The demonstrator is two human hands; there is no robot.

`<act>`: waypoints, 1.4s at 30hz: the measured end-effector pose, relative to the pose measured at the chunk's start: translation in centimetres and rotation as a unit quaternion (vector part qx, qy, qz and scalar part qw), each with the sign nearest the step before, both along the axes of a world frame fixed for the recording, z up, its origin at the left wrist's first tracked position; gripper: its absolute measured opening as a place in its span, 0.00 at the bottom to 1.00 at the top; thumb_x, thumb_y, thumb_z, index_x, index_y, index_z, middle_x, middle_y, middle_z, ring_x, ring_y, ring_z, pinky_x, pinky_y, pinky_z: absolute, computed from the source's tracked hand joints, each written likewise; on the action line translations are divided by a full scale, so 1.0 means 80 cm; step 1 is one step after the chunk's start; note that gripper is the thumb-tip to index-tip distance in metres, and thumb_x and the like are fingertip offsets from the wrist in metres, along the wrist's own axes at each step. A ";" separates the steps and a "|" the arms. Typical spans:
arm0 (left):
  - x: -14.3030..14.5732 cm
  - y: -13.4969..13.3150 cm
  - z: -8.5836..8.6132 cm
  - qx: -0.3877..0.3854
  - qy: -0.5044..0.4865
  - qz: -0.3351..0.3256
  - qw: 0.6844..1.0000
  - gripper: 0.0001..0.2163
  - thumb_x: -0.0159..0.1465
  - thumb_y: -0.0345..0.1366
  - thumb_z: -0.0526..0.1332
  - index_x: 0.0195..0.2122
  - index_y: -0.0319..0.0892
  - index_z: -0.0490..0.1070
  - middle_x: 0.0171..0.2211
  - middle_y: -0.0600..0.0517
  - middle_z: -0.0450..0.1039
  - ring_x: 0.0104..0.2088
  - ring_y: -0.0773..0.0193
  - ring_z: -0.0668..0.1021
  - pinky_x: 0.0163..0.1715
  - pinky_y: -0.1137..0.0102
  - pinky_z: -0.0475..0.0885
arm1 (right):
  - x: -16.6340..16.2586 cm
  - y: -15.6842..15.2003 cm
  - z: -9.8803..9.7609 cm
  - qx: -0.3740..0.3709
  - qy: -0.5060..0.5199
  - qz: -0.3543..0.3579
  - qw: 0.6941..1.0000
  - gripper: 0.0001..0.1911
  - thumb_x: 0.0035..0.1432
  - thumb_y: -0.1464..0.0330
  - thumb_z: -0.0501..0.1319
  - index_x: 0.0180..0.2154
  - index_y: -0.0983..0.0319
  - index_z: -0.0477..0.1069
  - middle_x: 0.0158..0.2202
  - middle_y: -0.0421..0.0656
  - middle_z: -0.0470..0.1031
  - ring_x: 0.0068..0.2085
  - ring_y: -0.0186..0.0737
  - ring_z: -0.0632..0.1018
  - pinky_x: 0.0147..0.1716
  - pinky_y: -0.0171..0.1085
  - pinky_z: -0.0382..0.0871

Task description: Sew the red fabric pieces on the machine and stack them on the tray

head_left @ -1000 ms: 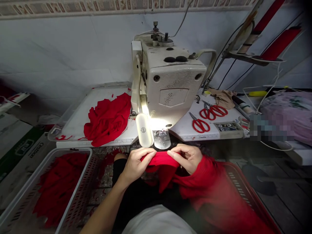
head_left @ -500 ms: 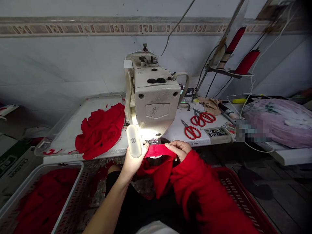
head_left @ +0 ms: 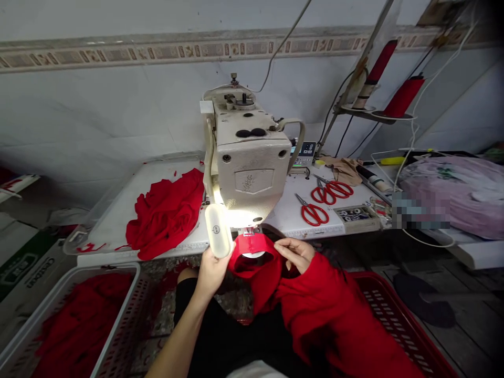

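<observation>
A red knit garment (head_left: 315,310) drapes over my right forearm and lap. Its ribbed cuff (head_left: 258,245) is slipped round the small arm of the cream sewing machine (head_left: 250,163), right under the lit needle. My left hand (head_left: 212,268) grips the cuff's left side, fingers closed, partly hidden behind the white lamp (head_left: 218,237). My right hand (head_left: 296,253) pinches the cuff's right side.
A pile of red fabric (head_left: 167,212) lies on the white table (head_left: 118,220) left of the machine. Two red scissors (head_left: 315,212) and a small box lie on the right. A grey basket (head_left: 71,315) of red pieces stands at lower left, a red basket (head_left: 394,320) at lower right.
Both hands moved the cuff forward from my lap and slipped it round the machine's arm under the needle. The view lifted.
</observation>
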State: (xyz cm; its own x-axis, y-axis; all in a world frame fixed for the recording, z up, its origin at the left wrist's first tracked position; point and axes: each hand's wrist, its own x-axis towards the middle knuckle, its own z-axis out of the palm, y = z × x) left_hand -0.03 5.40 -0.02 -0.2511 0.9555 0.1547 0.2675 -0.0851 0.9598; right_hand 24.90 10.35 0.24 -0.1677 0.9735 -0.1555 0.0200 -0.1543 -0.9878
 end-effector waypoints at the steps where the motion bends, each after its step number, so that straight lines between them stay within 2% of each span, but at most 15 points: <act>1: -0.009 -0.010 -0.011 -0.008 0.029 -0.018 0.999 0.17 0.67 0.48 0.63 0.30 0.38 0.75 0.25 0.52 0.72 0.27 0.64 0.74 0.30 0.72 0.70 | 0.004 -0.006 0.000 0.011 0.000 -0.006 1.000 0.22 0.50 0.52 0.74 0.39 0.63 0.80 0.28 0.43 0.80 0.22 0.34 0.73 0.17 0.32 0.64; 4: -0.029 -0.043 -0.045 -0.014 0.139 -0.089 0.986 0.19 0.71 0.43 0.60 0.24 0.39 0.70 0.22 0.54 0.66 0.24 0.68 0.68 0.27 0.73 0.62 | 0.005 -0.030 0.010 0.041 -0.009 0.024 0.999 0.18 0.54 0.55 0.73 0.40 0.61 0.80 0.35 0.46 0.82 0.29 0.39 0.78 0.21 0.33 0.69; 7: -0.026 -0.077 -0.071 -0.013 0.197 -0.164 0.966 0.18 0.74 0.39 0.56 0.26 0.39 0.70 0.24 0.53 0.69 0.26 0.67 0.70 0.29 0.73 0.63 | -0.015 -0.062 0.027 0.111 -0.032 0.170 0.979 0.12 0.59 0.58 0.70 0.32 0.60 0.81 0.30 0.44 0.81 0.28 0.38 0.78 0.25 0.35 0.71; 10: 0.000 -0.103 -0.079 -0.010 0.195 -0.268 0.944 0.12 0.73 0.38 0.56 0.35 0.41 0.76 0.32 0.50 0.77 0.32 0.62 0.76 0.34 0.71 0.69 | -0.051 -0.086 0.025 0.214 -0.036 0.294 0.931 0.10 0.59 0.57 0.71 0.36 0.57 0.84 0.35 0.44 0.84 0.35 0.42 0.82 0.34 0.37 0.76; 12: 0.018 -0.114 -0.077 -0.005 0.168 -0.318 0.933 0.10 0.72 0.37 0.57 0.45 0.45 0.78 0.42 0.47 0.80 0.42 0.56 0.80 0.43 0.68 0.73 | -0.072 -0.092 0.010 0.285 -0.041 0.321 0.902 0.17 0.59 0.54 0.71 0.44 0.57 0.84 0.44 0.46 0.85 0.46 0.48 0.82 0.47 0.42 0.77; 14: 0.026 -0.117 -0.074 -0.011 0.133 -0.324 0.937 0.11 0.71 0.37 0.57 0.49 0.46 0.78 0.46 0.46 0.81 0.46 0.54 0.80 0.47 0.66 0.74 | -0.080 -0.092 -0.005 0.331 -0.097 0.314 0.884 0.21 0.62 0.53 0.68 0.49 0.60 0.82 0.47 0.50 0.84 0.50 0.51 0.81 0.52 0.46 0.75; 16: 0.020 -0.112 -0.071 -0.031 0.108 -0.302 0.947 0.11 0.72 0.38 0.57 0.43 0.44 0.80 0.40 0.47 0.81 0.40 0.57 0.80 0.42 0.67 0.73 | -0.075 -0.090 -0.008 0.326 -0.198 0.291 0.877 0.18 0.66 0.56 0.64 0.45 0.62 0.82 0.41 0.51 0.84 0.44 0.49 0.82 0.48 0.45 0.76; 19: -0.006 -0.094 -0.068 -0.066 0.097 -0.276 0.954 0.13 0.71 0.40 0.61 0.33 0.40 0.81 0.29 0.50 0.77 0.31 0.63 0.76 0.33 0.71 0.68 | -0.050 -0.095 0.013 0.276 -0.293 0.261 0.877 0.11 0.67 0.60 0.64 0.37 0.58 0.83 0.33 0.45 0.82 0.36 0.44 0.81 0.41 0.40 0.75; 24: -0.038 -0.065 -0.069 -0.100 0.055 -0.304 0.946 0.10 0.68 0.40 0.67 0.33 0.39 0.82 0.31 0.49 0.76 0.34 0.63 0.76 0.36 0.71 0.67 | -0.015 -0.093 0.051 0.249 -0.223 0.241 0.911 0.07 0.64 0.64 0.67 0.33 0.56 0.82 0.28 0.40 0.80 0.32 0.41 0.79 0.36 0.37 0.73; 29: -0.053 -0.058 -0.071 -0.167 -0.078 -0.324 0.928 0.15 0.64 0.41 0.70 0.25 0.37 0.76 0.29 0.52 0.70 0.28 0.69 0.71 0.26 0.75 0.64 | 0.045 -0.025 0.040 0.261 -0.107 0.150 0.948 0.12 0.63 0.61 0.68 0.29 0.60 0.82 0.26 0.43 0.77 0.27 0.39 0.76 0.27 0.37 0.70; 33: -0.079 -0.060 -0.049 -0.195 -0.178 -0.347 0.900 0.15 0.63 0.44 0.70 0.28 0.37 0.74 0.31 0.54 0.67 0.20 0.75 0.65 0.15 0.77 0.56 | 0.107 0.029 0.018 0.226 -0.188 0.037 0.955 0.14 0.60 0.57 0.69 0.31 0.61 0.82 0.27 0.43 0.76 0.24 0.38 0.75 0.23 0.37 0.70; 36: -0.076 -0.063 -0.013 -0.205 -0.169 -0.339 0.902 0.16 0.64 0.46 0.68 0.29 0.37 0.73 0.27 0.55 0.66 0.17 0.76 0.62 0.15 0.77 0.54 | 0.095 0.033 -0.001 0.235 -0.238 -0.003 0.942 0.14 0.58 0.56 0.69 0.32 0.60 0.84 0.34 0.48 0.80 0.36 0.46 0.80 0.29 0.38 0.76; 39: -0.043 -0.061 0.024 -0.216 -0.086 -0.321 0.918 0.15 0.66 0.44 0.67 0.29 0.37 0.75 0.24 0.54 0.69 0.22 0.71 0.68 0.22 0.76 0.62 | 0.031 -0.001 -0.012 0.196 -0.188 0.088 0.958 0.19 0.58 0.56 0.70 0.48 0.58 0.83 0.53 0.52 0.78 0.50 0.52 0.80 0.27 0.36 0.77; 40: -0.030 -0.059 0.033 -0.212 -0.065 -0.330 0.918 0.14 0.67 0.44 0.66 0.31 0.37 0.76 0.25 0.53 0.72 0.25 0.69 0.70 0.26 0.75 0.65 | 0.009 -0.016 -0.013 0.167 -0.149 0.167 0.960 0.26 0.57 0.56 0.71 0.55 0.56 0.79 0.55 0.51 0.77 0.48 0.49 0.80 0.26 0.34 0.77; 42: -0.008 -0.054 0.044 -0.187 -0.016 -0.342 0.921 0.14 0.69 0.43 0.63 0.32 0.37 0.77 0.27 0.52 0.73 0.27 0.67 0.71 0.29 0.73 0.66 | -0.026 -0.039 -0.010 0.148 -0.113 0.284 0.941 0.24 0.55 0.56 0.73 0.52 0.56 0.81 0.44 0.47 0.82 0.35 0.41 0.81 0.22 0.31 0.72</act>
State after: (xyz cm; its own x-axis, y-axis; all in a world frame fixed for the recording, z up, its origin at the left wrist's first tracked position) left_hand -0.63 1.10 3.52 0.4297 0.8772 -0.2143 0.2456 0.1148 0.9625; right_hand 22.78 7.20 -0.56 -0.6686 0.7435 0.0139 0.2307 0.2252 -0.9466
